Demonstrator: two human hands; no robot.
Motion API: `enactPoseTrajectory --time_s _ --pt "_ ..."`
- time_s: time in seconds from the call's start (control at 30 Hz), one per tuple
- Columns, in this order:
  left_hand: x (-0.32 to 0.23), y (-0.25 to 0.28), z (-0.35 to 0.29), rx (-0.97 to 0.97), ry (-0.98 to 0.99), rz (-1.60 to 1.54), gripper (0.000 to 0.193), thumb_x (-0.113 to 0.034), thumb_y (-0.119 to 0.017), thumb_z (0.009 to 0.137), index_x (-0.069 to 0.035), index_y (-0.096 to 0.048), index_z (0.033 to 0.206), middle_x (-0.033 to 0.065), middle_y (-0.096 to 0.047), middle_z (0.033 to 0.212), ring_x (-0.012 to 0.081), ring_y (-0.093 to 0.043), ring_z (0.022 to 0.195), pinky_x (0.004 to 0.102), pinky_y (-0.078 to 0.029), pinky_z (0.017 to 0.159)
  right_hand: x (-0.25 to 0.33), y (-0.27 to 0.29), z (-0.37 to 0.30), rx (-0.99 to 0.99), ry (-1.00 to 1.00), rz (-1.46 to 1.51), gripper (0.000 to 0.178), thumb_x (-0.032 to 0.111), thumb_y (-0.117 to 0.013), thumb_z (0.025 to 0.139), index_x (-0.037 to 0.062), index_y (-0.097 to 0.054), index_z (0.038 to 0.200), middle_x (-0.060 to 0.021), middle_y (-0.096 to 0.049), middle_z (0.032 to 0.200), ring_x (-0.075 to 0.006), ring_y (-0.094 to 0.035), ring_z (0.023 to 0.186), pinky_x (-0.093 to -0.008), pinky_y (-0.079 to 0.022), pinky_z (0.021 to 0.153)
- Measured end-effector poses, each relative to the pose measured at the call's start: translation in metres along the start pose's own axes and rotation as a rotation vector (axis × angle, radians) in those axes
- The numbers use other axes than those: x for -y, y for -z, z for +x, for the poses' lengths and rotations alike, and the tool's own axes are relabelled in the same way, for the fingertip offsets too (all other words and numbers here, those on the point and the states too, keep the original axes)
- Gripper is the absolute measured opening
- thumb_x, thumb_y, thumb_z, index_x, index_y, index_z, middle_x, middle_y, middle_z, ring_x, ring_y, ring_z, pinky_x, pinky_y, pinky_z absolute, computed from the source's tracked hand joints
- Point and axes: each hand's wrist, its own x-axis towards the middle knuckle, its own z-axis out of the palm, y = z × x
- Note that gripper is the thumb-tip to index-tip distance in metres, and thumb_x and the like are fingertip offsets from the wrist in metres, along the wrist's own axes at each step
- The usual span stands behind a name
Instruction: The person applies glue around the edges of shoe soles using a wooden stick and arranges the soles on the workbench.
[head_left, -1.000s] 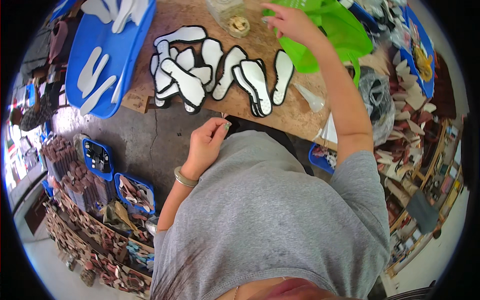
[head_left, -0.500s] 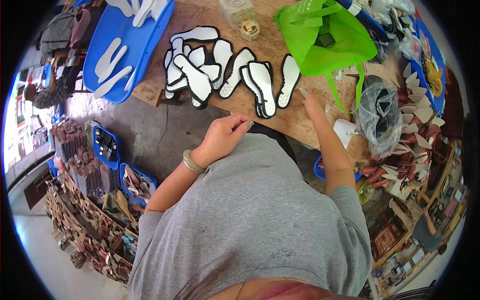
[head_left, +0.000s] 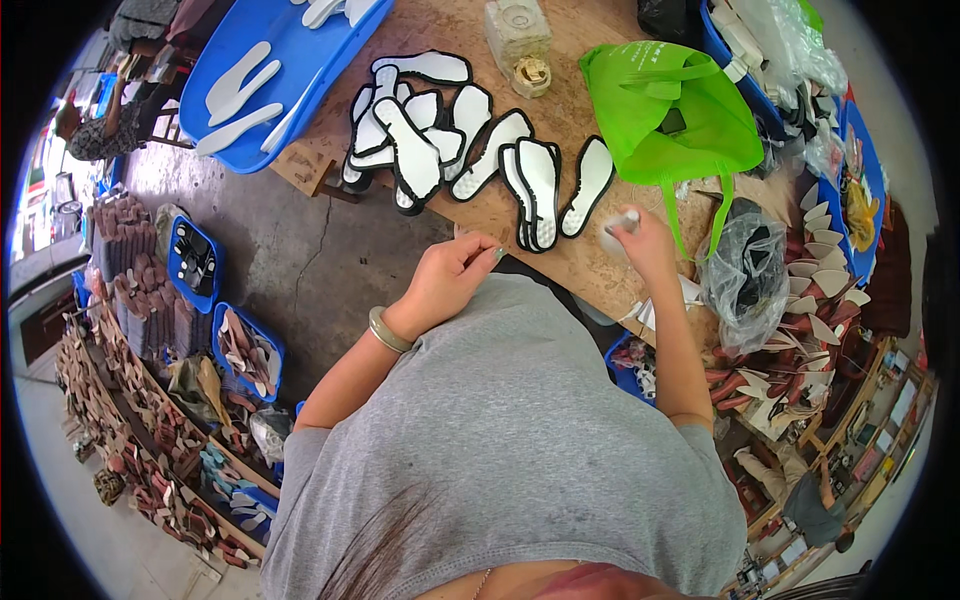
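My left hand [head_left: 455, 278], a bangle on its wrist, is held close to my body by the table's near edge. Its thumb and forefinger are pinched together; what they hold, if anything, I cannot make out. Over the table my right hand [head_left: 648, 246] is closed on a small whitish object [head_left: 618, 230], blurred and partly covered by the fingers. Just left of it lies a single white insole with a black edge [head_left: 588, 186]. Further left are a short stack of such insoles [head_left: 537, 190] and a crisscrossed pile of several more [head_left: 410, 145].
A green bag [head_left: 690, 130] stands on the table [head_left: 470, 215] beyond my right hand. Right of it sits a clear plastic bag [head_left: 745, 280] with dark contents. A blue tub [head_left: 190, 120] of white insoles is at far left, a stone-like block [head_left: 517, 35] at the back.
My right hand has lifted slightly and turned, and the whitish object now shows in its fingers. My left hand stays pinched in about the same place. The whole view has shifted a little.
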Motion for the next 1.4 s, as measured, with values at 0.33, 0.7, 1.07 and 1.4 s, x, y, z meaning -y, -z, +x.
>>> enactPoseTrajectory --time_s 0.33,0.7,1.07,1.4 --pt "0.000 0.011 -0.014 -0.002 0.021 0.013 0.017 -0.013 -0.057 0.092 0.000 -0.061 0.101 -0.0024 -0.056 0.071 0.0040 -0.043 0.062 0.0212 -0.038 0.057 0.097 -0.021 0.119 -0.337 0.526 0.389 0.031 0.003 -0.068 0.074 0.0065 -0.064 0.104 -0.0083 -0.063 0.115 -0.0241 -0.060 0.104 -0.0309 -0.047 0.089" --pt "0.017 0.028 -0.029 -0.152 0.086 -0.060 0.015 -0.013 -0.058 0.091 0.001 -0.061 0.095 0.0002 -0.056 0.070 0.0064 -0.046 0.064 0.0227 -0.040 0.058 0.072 -0.098 0.253 -0.244 0.464 0.264 0.033 0.011 -0.068 0.069 0.0126 -0.067 0.103 -0.0112 -0.065 0.105 -0.0289 -0.063 0.094 -0.0357 -0.050 0.080" --pt "0.028 0.035 -0.025 -0.229 0.085 -0.099 0.014 -0.014 -0.059 0.089 -0.001 -0.061 0.093 0.0063 -0.057 0.067 0.0110 -0.048 0.057 0.0259 -0.042 0.057 0.079 -0.079 0.321 0.119 0.163 -0.011 0.040 0.019 -0.073 0.069 0.0185 -0.068 0.109 -0.0100 -0.070 0.090 -0.0194 -0.066 0.079 -0.0312 -0.051 0.070" --pt "0.002 0.033 -0.019 -0.157 0.043 -0.020 0.013 -0.008 -0.057 0.088 -0.003 -0.060 0.100 0.0047 -0.055 0.069 0.0114 -0.048 0.058 0.0255 -0.042 0.058 0.050 -0.097 0.314 0.092 0.039 -0.337 0.049 0.026 -0.074 0.068 0.0106 -0.064 0.113 -0.0139 -0.069 0.096 -0.0279 -0.066 0.089 -0.0379 -0.051 0.077"
